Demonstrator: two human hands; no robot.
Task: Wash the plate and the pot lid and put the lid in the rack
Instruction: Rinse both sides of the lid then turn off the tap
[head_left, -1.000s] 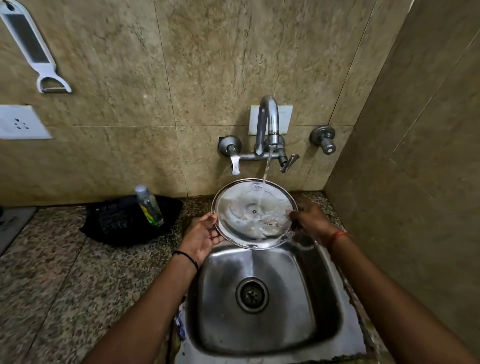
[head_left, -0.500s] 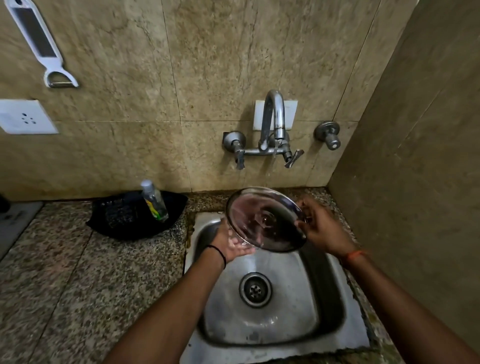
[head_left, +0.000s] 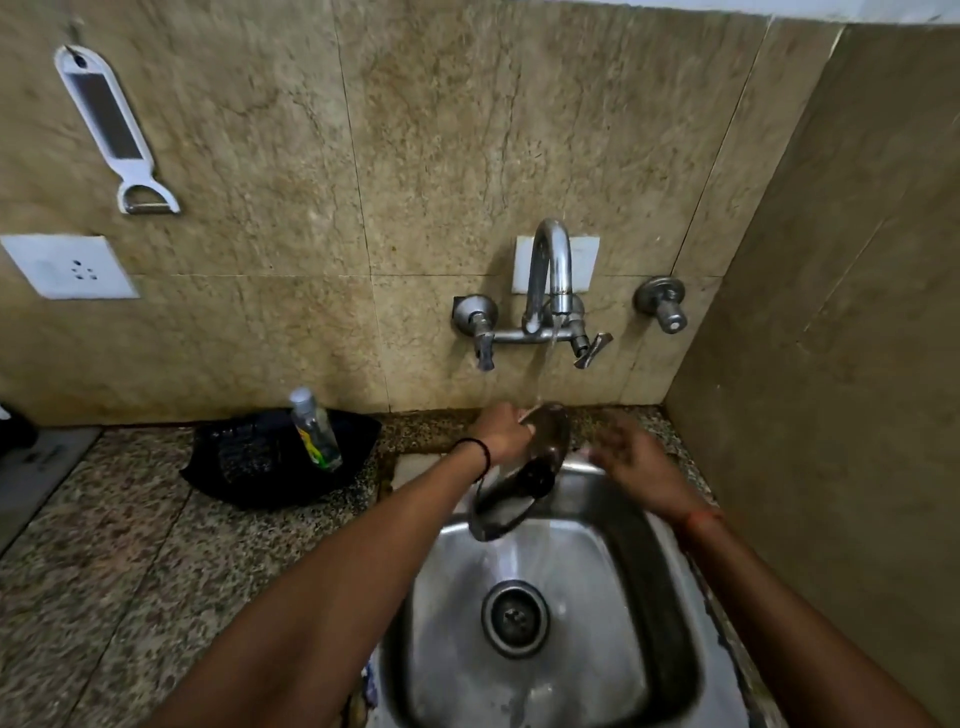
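Peeler (head_left: 115, 132) hanging on the tiled wall at far left, above a white socket (head_left: 70, 267). Below these, the speckled worktop (head_left: 119, 561) carries a black cloth (head_left: 275, 457) against the wall, and a clear bottle (head_left: 315, 430) stands on that cloth, leaning slightly.

Just right of the cloth, the left hand (head_left: 503, 434), a black band at its wrist, reaches over the back edge of the sink (head_left: 670, 623). Its fingers are curled round the upper rim of the lid (head_left: 524, 478), so this grip is clamped on the lid. The lid is held on edge, tilted steeply, its top rim up near the wall and its lower rim hanging over the basin; the dark knob at its middle faces the camera side. It is nowhere near a rack, which is not in view.

Above, the tap (head_left: 550, 280) runs: a thin stream falls onto the top of the lid and water sheets off the lower rim toward the drain (head_left: 514, 618).

Right of the lid, the right hand (head_left: 631, 465) is blurred, fingers spread and fairly straight, holding nothing; whether its fingertips touch the lid I cannot tell. A red thread circles that wrist. A second valve (head_left: 662, 304) sits on the wall right of the tap.
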